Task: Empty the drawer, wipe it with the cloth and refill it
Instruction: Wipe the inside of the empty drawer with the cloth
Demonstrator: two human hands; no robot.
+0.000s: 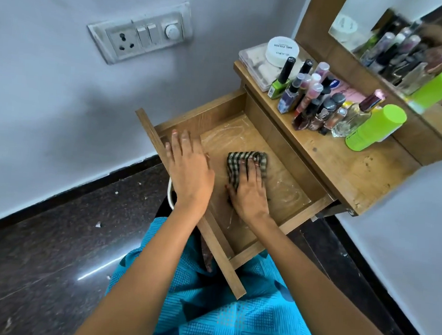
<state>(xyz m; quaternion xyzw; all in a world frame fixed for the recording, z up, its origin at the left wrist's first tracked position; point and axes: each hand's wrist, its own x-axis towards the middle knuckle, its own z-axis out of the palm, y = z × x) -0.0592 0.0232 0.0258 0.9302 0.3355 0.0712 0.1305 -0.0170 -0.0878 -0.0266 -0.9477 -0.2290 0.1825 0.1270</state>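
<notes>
Wooden drawer (245, 135) streaked (emptied) | checked cloth (234, 161) bunched; right hand (249, 194) presses it

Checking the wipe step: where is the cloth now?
Head view, centre: the cloth lies on the drawer floor under the right hand, beside the left hand.

cloth (234, 165) in drawer (287, 195), bottles (313, 103) on dresser (358, 171) — behind

The drawer (243, 132) floor is free beyond and beside the cloth (241, 163) under my right hand (249, 193). Its walls (300, 214) bound all sides; my left hand (188, 170) occupies the front panel (219, 248). On the tabletop (358, 174), bottles (316, 103) crowd the rear; the near end is free.
</notes>
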